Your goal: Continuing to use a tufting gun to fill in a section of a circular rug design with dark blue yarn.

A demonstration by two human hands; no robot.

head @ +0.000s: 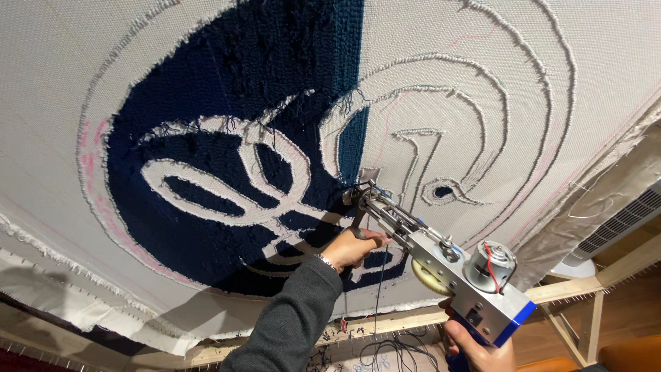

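The tufting gun (441, 265) sits low and right of centre, its needle tip touching the stretched cloth (496, 62) on the wooden frame (571, 289). The left hand (354, 248) is just left of it, the right hand (478, 351) below. Tufted pile (227, 83) lies left.

I saw a wooden frame (413, 320) carrying a pale backing cloth (41, 83) stretched tight across it. Dark blue tufted yarn (227, 62) filled the left half of a round design on the cloth. White yarn outlines (482, 103) curved over the bare right half.
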